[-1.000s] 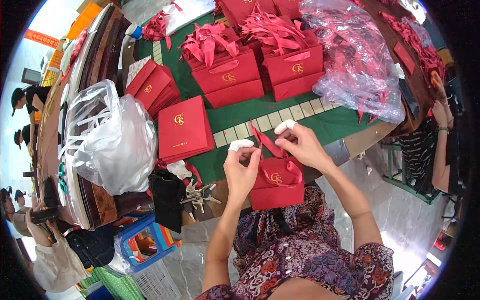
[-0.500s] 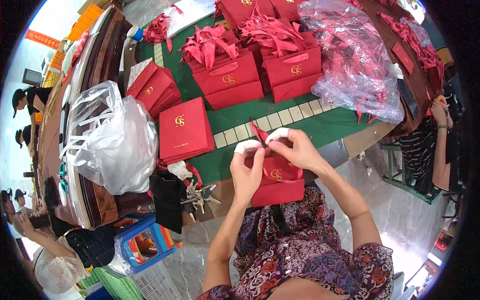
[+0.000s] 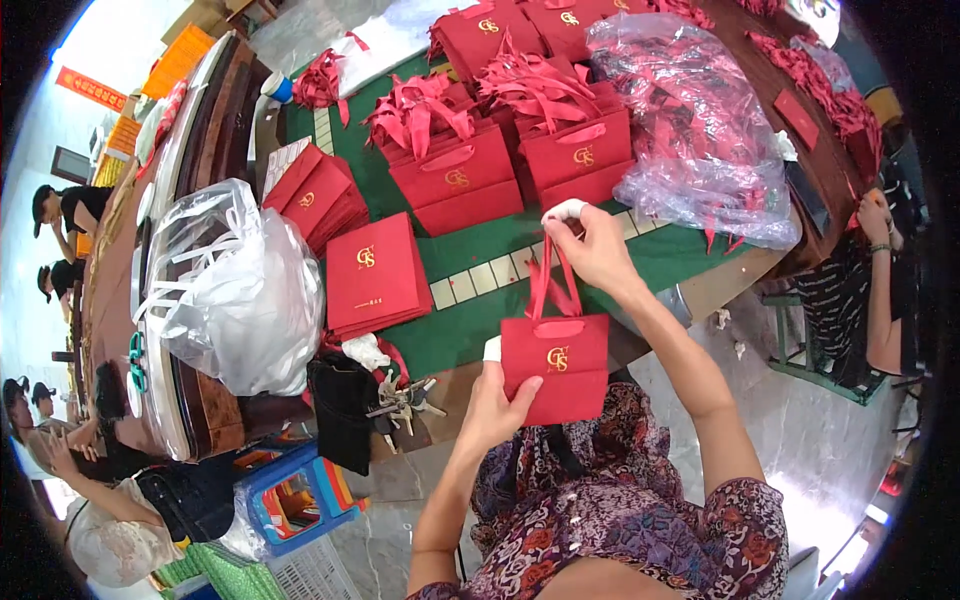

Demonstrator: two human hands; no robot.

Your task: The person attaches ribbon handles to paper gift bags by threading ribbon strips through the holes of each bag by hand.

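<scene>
A small red gift bag (image 3: 580, 385) with a gold emblem hangs before me at the table's near edge. My left hand (image 3: 495, 400) grips its left side, thumb on the front face and a white cover on one fingertip. Above it, my right hand (image 3: 590, 240) pinches the top of the red ribbon handle (image 3: 567, 285) and draws it up taut; a white cover shows on a finger here too. A stack of flat red bags (image 3: 375, 280) lies left of my hands. Behind stand finished-looking red bags (image 3: 455, 175) with ribbons piled on top.
A clear plastic sack of red ribbons (image 3: 700, 130) lies at the right. On the left are a white plastic bag (image 3: 240, 300), green-handled scissors (image 3: 137, 360), a black pouch (image 3: 340, 410) and a bunch of keys (image 3: 405, 405). Another person's hand (image 3: 875, 220) is at the far right.
My left hand has dropped from the ribbon to the bag's side. My right hand has risen, pulling the ribbon handle upward, and the bag's front now faces me more fully.
</scene>
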